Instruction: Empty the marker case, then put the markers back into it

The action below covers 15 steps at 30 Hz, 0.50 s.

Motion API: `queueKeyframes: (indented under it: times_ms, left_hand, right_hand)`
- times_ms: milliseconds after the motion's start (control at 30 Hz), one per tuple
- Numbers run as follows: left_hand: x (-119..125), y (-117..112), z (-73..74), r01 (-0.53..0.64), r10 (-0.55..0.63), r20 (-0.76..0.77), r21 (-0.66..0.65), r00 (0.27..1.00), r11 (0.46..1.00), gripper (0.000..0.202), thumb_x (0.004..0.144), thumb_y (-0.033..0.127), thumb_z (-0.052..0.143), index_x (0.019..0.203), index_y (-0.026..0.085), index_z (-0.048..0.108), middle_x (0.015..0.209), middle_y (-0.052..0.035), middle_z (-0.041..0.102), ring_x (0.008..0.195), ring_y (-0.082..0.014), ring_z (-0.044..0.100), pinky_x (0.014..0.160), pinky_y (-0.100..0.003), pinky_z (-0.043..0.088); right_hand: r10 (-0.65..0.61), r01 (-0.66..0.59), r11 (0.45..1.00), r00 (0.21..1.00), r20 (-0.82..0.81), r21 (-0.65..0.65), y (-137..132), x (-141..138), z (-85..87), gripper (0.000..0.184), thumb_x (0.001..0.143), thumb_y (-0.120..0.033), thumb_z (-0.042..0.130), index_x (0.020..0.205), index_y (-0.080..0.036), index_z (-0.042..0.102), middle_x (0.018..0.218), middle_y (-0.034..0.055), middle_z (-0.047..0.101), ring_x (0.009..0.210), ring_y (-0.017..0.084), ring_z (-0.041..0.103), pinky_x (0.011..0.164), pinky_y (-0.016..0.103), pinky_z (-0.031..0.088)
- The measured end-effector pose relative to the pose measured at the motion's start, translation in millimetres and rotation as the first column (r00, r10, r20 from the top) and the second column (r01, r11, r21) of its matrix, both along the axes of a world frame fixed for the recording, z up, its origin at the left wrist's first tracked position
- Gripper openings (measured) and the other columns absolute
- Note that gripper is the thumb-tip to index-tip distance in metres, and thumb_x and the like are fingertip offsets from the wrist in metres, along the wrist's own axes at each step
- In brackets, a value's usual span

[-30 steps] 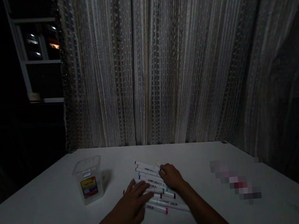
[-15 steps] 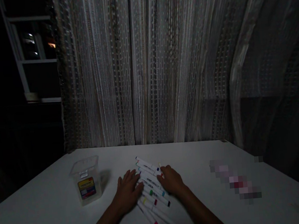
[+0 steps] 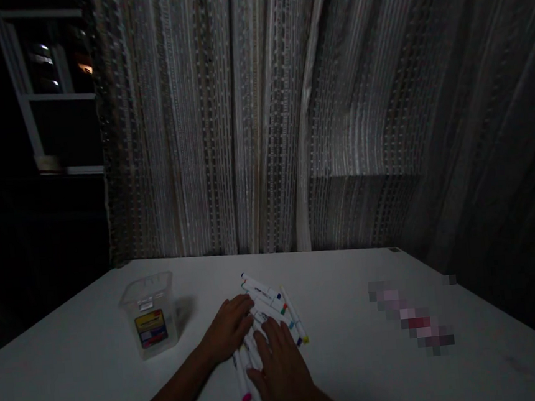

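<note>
Bare left hand (image 3: 227, 336), bare right hand (image 3: 282, 369), bare forearms (image 3: 172, 397).

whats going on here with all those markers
A person has both bare hands laid flat on a loose bunch of white markers on a white table: the left hand at its left side, the right hand nearer the camera. A clear plastic tub stands apart to the left.

Left hand (image 3: 229, 333) flat, palm down, fingers spread, pointing far-right; right hand (image 3: 283, 374) nearer, palm down, fingers extended, just beside it.
</note>
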<state>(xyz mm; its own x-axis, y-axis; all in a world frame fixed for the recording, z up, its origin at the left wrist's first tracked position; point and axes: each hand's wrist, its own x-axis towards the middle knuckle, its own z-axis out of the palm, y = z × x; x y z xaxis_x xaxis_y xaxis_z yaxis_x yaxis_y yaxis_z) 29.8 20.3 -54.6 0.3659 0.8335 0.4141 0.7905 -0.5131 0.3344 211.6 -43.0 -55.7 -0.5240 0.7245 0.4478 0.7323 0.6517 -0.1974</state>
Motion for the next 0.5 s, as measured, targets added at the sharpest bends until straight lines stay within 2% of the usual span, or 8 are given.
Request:
queueKeyframes:
  times_ms: [133, 200, 300, 400, 433, 500]
  left_hand:
    - [1.8, -6.5, 2.6, -0.093, 0.091, 0.111, 0.018, 0.99, 0.995, 0.041, 0.086, 0.038, 0.039, 0.119, 0.018, 0.052, 0.131, -0.0114, 0.047, 0.122, -0.0231, 0.043, 0.104, -0.042, 0.034]
    - [-0.1, -20.4, 2.0, -0.114, 0.114, 0.136, -0.009, 0.984, 0.993, 0.041, 0.084, 0.038, 0.045, 0.119, 0.019, 0.053, 0.133, -0.0104, 0.046, 0.123, -0.0248, 0.042, 0.103, -0.043, 0.036]
    - [-3.8, -55.3, -2.8, -0.14, 0.15, 0.137, -0.079, 0.979, 0.987, 0.044, 0.08, 0.037, 0.051, 0.122, 0.023, 0.051, 0.133, -0.0095, 0.046, 0.124, -0.0285, 0.04, 0.1, -0.048, 0.038]
    - [-4.8, -95.8, -21.4, -0.149, 0.159, 0.221, -0.062, 0.962, 0.987, 0.047, 0.085, 0.036, 0.042, 0.132, 0.029, 0.037, 0.136, -0.0055, 0.043, 0.124, -0.025, 0.041, 0.101, -0.046, 0.039]
    - [-5.0, -107.4, -31.0, -0.113, 0.119, 0.229, -0.039, 0.966, 0.993, 0.048, 0.087, 0.035, 0.04, 0.134, 0.033, 0.032, 0.137, -0.0031, 0.042, 0.124, -0.0235, 0.042, 0.1, -0.044, 0.041]
    - [-6.3, -124.6, -50.3, 0.019, -0.018, 0.17, -0.005, 0.985, 1.0, 0.047, 0.086, 0.033, 0.041, 0.131, 0.042, 0.033, 0.13, 0.0004, 0.05, 0.117, -0.0226, 0.049, 0.092, -0.039, 0.049]
  right_hand:
    - [-0.02, 0.023, 0.996, 0.999, -0.037, 0.086, 3.6, 2.1, -0.8, 0.048, 0.084, -0.041, 0.043, 0.124, -0.014, 0.047, 0.129, 0.0169, 0.047, 0.123, 0.032, 0.036, 0.099, 0.05, 0.033]
    - [0.081, -0.081, 0.987, 0.997, 0.005, 0.14, 0.2, 11.2, -11.0, 0.048, 0.082, -0.046, 0.044, 0.119, -0.015, 0.05, 0.125, 0.016, 0.051, 0.121, 0.032, 0.04, 0.098, 0.049, 0.035]
    - [0.234, -0.251, 0.951, 0.966, 0.109, 0.18, -5.7, 18.0, -27.1, 0.05, 0.079, -0.054, 0.044, 0.11, -0.016, 0.055, 0.12, 0.0163, 0.055, 0.116, 0.032, 0.044, 0.097, 0.05, 0.036]
    - [0.178, -0.192, 0.973, 0.977, 0.113, 0.127, -7.7, 7.3, -28.9, 0.051, 0.079, -0.05, 0.046, 0.111, -0.012, 0.054, 0.122, 0.0192, 0.052, 0.119, 0.034, 0.041, 0.1, 0.051, 0.03]
    - [0.146, -0.156, 0.983, 0.984, 0.104, 0.098, -7.4, 1.4, -26.1, 0.051, 0.079, -0.048, 0.047, 0.113, -0.01, 0.053, 0.123, 0.02, 0.051, 0.12, 0.034, 0.038, 0.102, 0.051, 0.028]
    - [0.1, -0.105, 0.993, 0.991, 0.085, 0.054, -6.3, -9.0, -17.7, 0.049, 0.08, -0.043, 0.048, 0.114, -0.008, 0.053, 0.124, 0.0209, 0.049, 0.123, 0.035, 0.035, 0.104, 0.051, 0.024]
